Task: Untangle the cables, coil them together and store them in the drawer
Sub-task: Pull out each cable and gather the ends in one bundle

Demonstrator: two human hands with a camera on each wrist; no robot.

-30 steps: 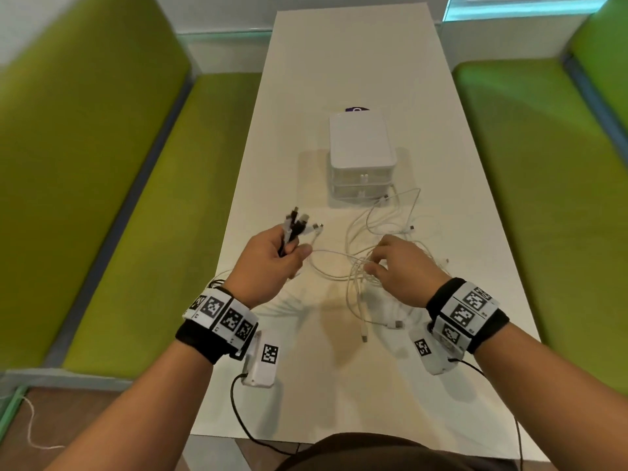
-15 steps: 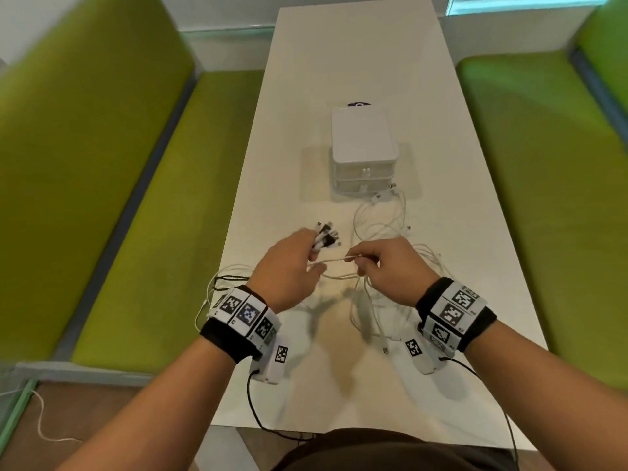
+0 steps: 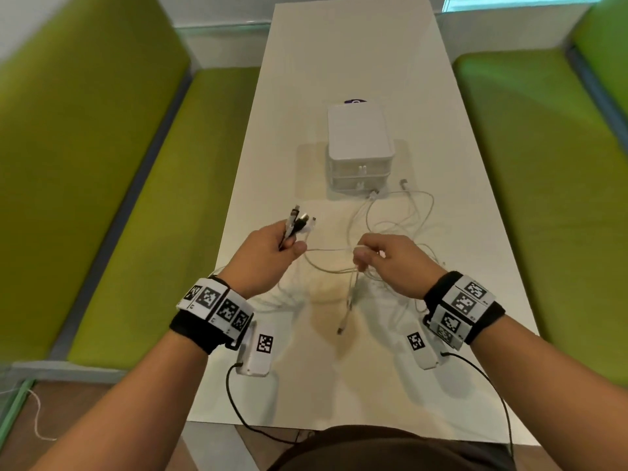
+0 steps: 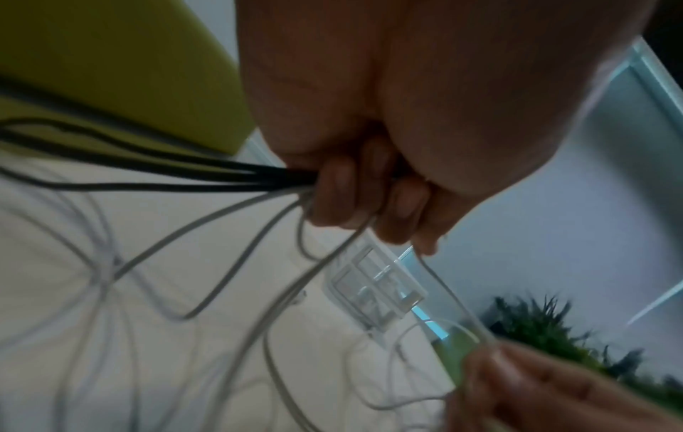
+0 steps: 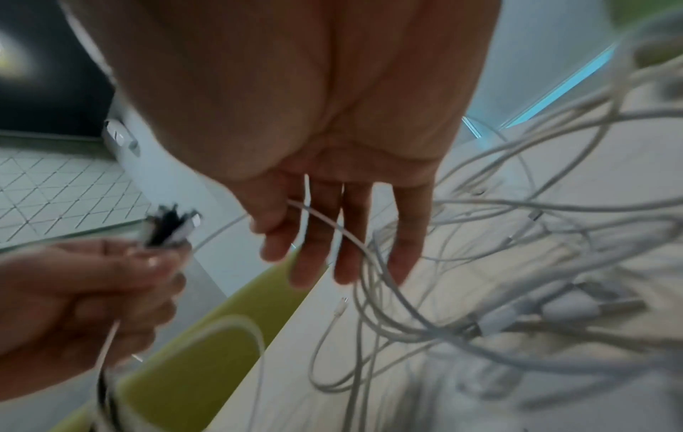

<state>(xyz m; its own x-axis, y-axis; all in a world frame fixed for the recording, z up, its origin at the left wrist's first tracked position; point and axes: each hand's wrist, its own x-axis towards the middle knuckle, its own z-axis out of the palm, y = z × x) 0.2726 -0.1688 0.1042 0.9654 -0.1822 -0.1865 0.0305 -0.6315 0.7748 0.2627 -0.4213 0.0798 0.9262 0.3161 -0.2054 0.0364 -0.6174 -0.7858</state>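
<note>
My left hand (image 3: 268,258) is clenched around a bundle of cable ends (image 3: 299,223), black and white plugs fanning up out of the fist; in the left wrist view the black and white leads (image 4: 207,187) trail out from under my curled fingers (image 4: 334,198) toward the table. My right hand (image 3: 394,263) pinches one white cable (image 3: 331,249) between thumb and forefinger, the strand running nearly level across to my left hand. In the right wrist view that strand (image 5: 332,225) crosses my loosely extended fingers (image 5: 317,257). From the pinch a white lead hangs down, ending in a connector (image 3: 341,329) above the tabletop. The rest of the white cables (image 3: 401,219) lie in a loose tangle on the white table (image 3: 339,56), under and beyond my right hand, one plug touching the foot of the small white drawer unit (image 3: 360,137). Both of its drawers (image 3: 361,169) look closed. Green bench seats (image 3: 142,205) flank the table on both sides.
</note>
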